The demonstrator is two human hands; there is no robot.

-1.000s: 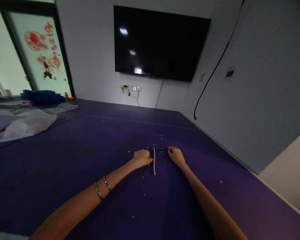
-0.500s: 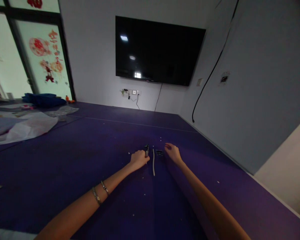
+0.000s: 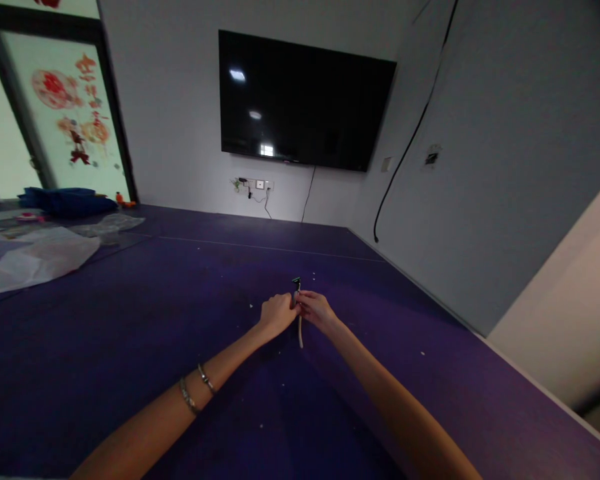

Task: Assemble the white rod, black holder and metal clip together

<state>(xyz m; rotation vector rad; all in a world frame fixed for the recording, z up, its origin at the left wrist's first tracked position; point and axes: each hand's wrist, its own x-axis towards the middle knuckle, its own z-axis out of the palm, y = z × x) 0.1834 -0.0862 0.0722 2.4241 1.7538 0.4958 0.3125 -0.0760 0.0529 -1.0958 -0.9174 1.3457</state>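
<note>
My left hand (image 3: 279, 313) is closed around the handle of a razor (image 3: 296, 281), which stands upright with its dark, green-edged head pointing away from me. My right hand (image 3: 316, 309) meets it from the right, fingertips pinched together against the razor just below the head. Exactly what those fingertips grip is partly hidden. A thin, pale, slightly curved stick (image 3: 301, 333) lies on the purple surface (image 3: 205, 347), its far end covered by my hands.
Small white scraps (image 3: 261, 426) dot the surface. White plastic sheeting (image 3: 55, 257) and a dark blue cloth bundle (image 3: 67, 201) lie at the left. A black cable (image 3: 405, 150) hangs along the right wall, and a television (image 3: 305, 100) is mounted ahead.
My right hand has moved left to the razor in my left hand. The small dark piece that lay beside the pale stick no longer shows. The view has turned slightly right.
</note>
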